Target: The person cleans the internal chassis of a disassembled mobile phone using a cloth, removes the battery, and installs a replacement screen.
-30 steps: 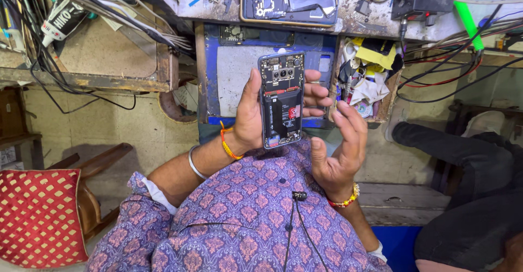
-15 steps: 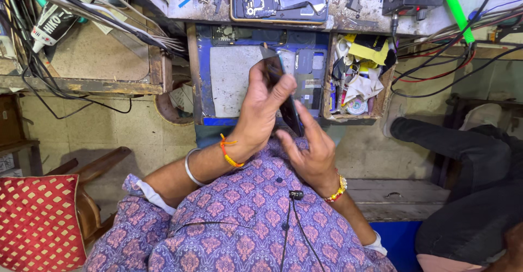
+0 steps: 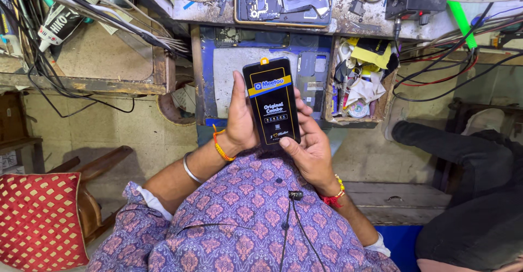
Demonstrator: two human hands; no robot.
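Observation:
I hold a black phone [image 3: 272,102] flat in front of my chest, its dark screen side up with a blue-and-yellow protective sticker across the top. My left hand [image 3: 240,117] grips its left edge, thumb along the side. My right hand [image 3: 308,144] cups its lower right corner, thumb resting near the bottom edge. Orange and red thread bands and a metal bangle [image 3: 190,169] sit on my wrists.
An open blue drawer [image 3: 202,70] lies beyond the phone. To its right a wooden compartment [image 3: 357,89] holds tape, cloth and small tools. The workbench [image 3: 348,19] above carries a phone frame [image 3: 283,0], cables and a green-handled tool [image 3: 460,13]. Another person's dark-trousered leg [image 3: 463,152] is at right; a red cushion [image 3: 38,217] at left.
The phone showed its open back with inner parts a second ago. Both hands turned it over, and now the stickered screen side faces up.

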